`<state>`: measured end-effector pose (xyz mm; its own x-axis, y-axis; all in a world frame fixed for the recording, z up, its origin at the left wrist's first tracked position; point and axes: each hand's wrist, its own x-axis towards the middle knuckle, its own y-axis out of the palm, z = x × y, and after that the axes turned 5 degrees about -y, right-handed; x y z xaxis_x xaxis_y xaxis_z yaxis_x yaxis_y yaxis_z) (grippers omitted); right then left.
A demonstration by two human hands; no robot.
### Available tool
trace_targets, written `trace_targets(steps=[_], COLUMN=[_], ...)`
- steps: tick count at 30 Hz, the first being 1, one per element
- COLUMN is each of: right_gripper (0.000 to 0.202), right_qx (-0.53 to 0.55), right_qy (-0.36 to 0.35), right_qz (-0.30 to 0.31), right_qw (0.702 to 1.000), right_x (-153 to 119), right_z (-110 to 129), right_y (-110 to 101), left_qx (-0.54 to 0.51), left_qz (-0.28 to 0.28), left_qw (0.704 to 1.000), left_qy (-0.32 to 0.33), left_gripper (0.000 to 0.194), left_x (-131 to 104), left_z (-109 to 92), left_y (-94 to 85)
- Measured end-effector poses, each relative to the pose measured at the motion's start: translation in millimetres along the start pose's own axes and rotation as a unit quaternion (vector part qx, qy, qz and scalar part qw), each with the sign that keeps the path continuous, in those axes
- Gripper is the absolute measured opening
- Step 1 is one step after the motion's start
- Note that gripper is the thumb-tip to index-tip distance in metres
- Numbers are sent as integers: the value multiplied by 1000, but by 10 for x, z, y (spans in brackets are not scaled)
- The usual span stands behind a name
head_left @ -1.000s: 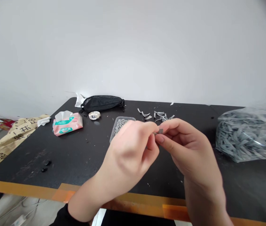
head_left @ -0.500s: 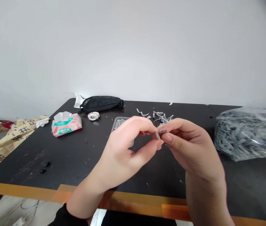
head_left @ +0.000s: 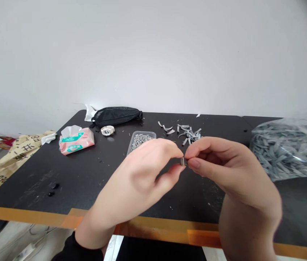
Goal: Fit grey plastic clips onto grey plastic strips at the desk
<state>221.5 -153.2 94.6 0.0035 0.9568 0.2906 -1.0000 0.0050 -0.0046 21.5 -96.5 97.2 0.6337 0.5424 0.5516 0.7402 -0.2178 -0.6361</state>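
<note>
Above the black table, my left hand [head_left: 145, 175] pinches a small grey piece [head_left: 182, 161] between thumb and forefinger. My right hand [head_left: 232, 170] meets it from the right, thumb and forefinger pressed together on the end of a grey strip, most of which they hide. Just behind my left hand, a clear plastic box [head_left: 130, 145] of small grey pieces is partly covered. Loose grey strips [head_left: 193, 135] lie in a pile behind my fingertips.
A clear bag of grey strips [head_left: 291, 148] lies at the right. Toward the left are a tissue pack [head_left: 88, 139], a white watch [head_left: 107, 131] and a black mesh pouch [head_left: 118, 116]. Orange tape [head_left: 164, 228] runs along the front edge.
The small grey piece has turned upright between my fingertips. My right hand has shifted right and its wrist is bent more. More of the plastic box shows.
</note>
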Motion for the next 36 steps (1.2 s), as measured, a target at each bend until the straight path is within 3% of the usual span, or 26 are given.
trace_targets(steps=[5,11,15,17,29,36], right_gripper=[8,15,3,8,10,9], right_qx=[-42,7,19,21,70,104], right_qy=[13,35,9,2,9,16], right_qz=[24,34,50,57,69,76], right_qw=[999,999,999,998,995,992], right_x=[32,91,104,103,130,132], right_z=[13,-72,-147,-168,-150,-166], right_y=[-12,-53,-102,-120,-92,-73], left_qx=[56,36,39,48,-10,-46], left_qz=[32,45,9,-6,29,-4], left_qw=[998,998,999,999,999,999], left_qy=[1,-6,-9,-6,-40,-10], left_gripper=[8,4,7,8,10,12], left_x=[-19,4,9,11,40,61], left_z=[-5,9,44,56,51,53], left_y=[-4,-11,-12,-12,0,-6])
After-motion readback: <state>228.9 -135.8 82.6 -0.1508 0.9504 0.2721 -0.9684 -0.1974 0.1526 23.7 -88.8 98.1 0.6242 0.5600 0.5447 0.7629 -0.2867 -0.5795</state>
